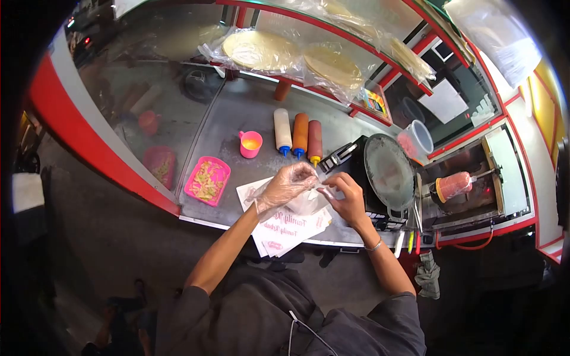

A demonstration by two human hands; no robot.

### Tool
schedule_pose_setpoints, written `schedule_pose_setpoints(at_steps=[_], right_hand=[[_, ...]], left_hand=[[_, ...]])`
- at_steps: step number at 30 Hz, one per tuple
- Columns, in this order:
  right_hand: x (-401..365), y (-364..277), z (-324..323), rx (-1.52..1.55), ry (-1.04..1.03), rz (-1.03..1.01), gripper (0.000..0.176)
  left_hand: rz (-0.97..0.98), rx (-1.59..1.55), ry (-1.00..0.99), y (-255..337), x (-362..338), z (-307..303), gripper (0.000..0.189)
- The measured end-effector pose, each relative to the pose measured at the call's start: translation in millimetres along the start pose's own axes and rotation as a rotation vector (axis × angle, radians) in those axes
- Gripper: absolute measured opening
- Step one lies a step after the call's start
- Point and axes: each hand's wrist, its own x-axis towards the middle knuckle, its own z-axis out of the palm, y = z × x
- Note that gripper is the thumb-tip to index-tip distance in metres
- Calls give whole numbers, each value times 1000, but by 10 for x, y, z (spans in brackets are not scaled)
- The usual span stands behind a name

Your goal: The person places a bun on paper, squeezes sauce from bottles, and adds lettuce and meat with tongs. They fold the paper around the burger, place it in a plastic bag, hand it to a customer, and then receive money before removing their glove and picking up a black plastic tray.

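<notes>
My left hand (289,185) wears a clear plastic glove, its fingers bent together at the edge of a thin clear plastic piece (307,202). My right hand (344,198) is bare, with a bracelet at the wrist, and its fingers pinch the same plastic from the other side. The plastic hangs between both hands above printed white papers (285,232). Behind my hands lie three sauce bottles, a white one (282,129), an orange one (300,132) and a reddish one (314,139).
A pink tray (207,181) of chopped vegetables and a pink cup (250,144) stand left. A round pan (390,172), meat on a spit (454,186) and knives (409,242) are right. Bagged flatbreads (261,50) lie on the shelf above.
</notes>
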Motion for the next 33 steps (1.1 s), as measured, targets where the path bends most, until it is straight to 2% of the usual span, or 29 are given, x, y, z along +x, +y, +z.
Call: schedule_pose_setpoints(at_steps=[1, 3, 4, 5, 7, 8, 10, 12, 13, 15, 16, 17, 19, 21, 23, 27, 29, 30, 31, 33], right_hand=[[33, -70, -32, 1, -4, -10, 33], [174, -216, -133, 139, -100, 285, 48], [222, -229, -185, 183, -190, 321, 60], [262, -217, -191, 190, -198, 300, 60], [381, -164, -183, 285, -329, 54, 57], [392, -100, -134, 287, -355, 82, 48], [453, 40, -87, 272, -428, 76, 43], [516, 54, -85, 259, -537, 116, 29], [549, 69, -80, 270, -564, 73, 29], [592, 112, -45, 286, -733, -102, 24], [644, 53, -43, 254, -834, -129, 22], [677, -22, -43, 270, -851, -166, 22], [742, -217, -24, 184, -1105, -323, 22], [768, -452, 25, 86, -1206, -494, 20], [827, -682, 90, 110, -1229, -701, 18], [900, -1367, 132, 111, -1291, -740, 18], [893, -1737, 189, 222, -1300, -854, 18], [878, -1946, 214, 245, -1282, -913, 17], [850, -2114, 217, 273, -1257, -962, 17], [766, -2487, 281, 463, -1220, -1013, 19]], left_hand=[[-27, -41, 3, 6, -50, 37, 10], [59, 34, 50, -106, -71, 43, 12], [57, 41, 58, -115, -89, 59, 13], [47, 48, 66, -135, -127, 83, 14], [98, 147, 126, -14, -192, 126, 14], [51, 177, 142, 50, -228, 143, 16], [15, 214, 198, 43, -305, 177, 17], [248, 504, 380, -37, -409, 223, 18], [252, 515, 431, -30, -476, 260, 18], [290, 443, 799, -38, -653, 329, 23], [171, 299, 894, -102, -787, 352, 31], [253, 161, 947, -434, -892, 250, 30], [118, -93, 1060, -984, -1157, 228, 32], [-6, -185, 1097, -1125, -1496, 477, 32], [91, -354, 1087, -1340, -1787, 608, 32], [178, -490, 1342, -1313, -2288, 848, 39], [159, -605, 1372, -1269, -2641, 849, 40], [166, -701, 1323, -1247, -2813, 838, 51], [205, -696, 1365, -1135, -2973, 890, 51], [439, -887, 1112, -936, -3265, 1001, 55]])
